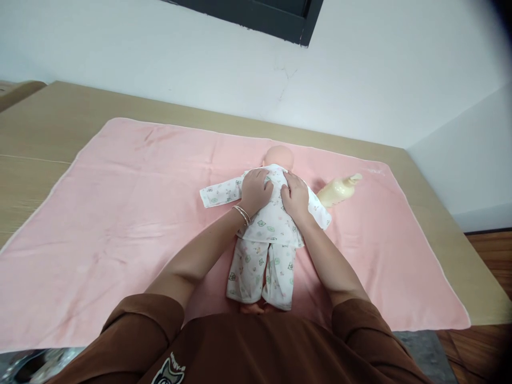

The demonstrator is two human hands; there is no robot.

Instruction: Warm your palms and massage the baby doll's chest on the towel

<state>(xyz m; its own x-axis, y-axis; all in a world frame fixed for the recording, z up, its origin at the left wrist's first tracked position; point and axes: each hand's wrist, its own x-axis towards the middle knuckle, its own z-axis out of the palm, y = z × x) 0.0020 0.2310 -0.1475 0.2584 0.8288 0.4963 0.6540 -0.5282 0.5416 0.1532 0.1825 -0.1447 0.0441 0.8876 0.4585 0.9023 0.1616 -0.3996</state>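
Doll (270,229), 1: laid on pink blanket (144,208) over table (472,288), head far, feet near; printed shirt (278,207) and trousers (254,266). Left hand (256,190): flat on shirt's upper left, thumb apart, clamped on nothing I can make out. Right hand (295,198): likewise at upper right, apart from the left hand. Hazard 1: uneven pressure from the 2 hands could slide or roll the doll, or ruck the shirt. Hazard 2: an outward sweep of the right forearm (334,261) could knock the bottle. Containers: 1 pale yellow bottle (338,191), pump-like top, just beside the right sleeve (320,212); upright or lying, I cannot tell; contents hidden. Clear plastic (60,362), near left: possibly a bag, contents unclear.
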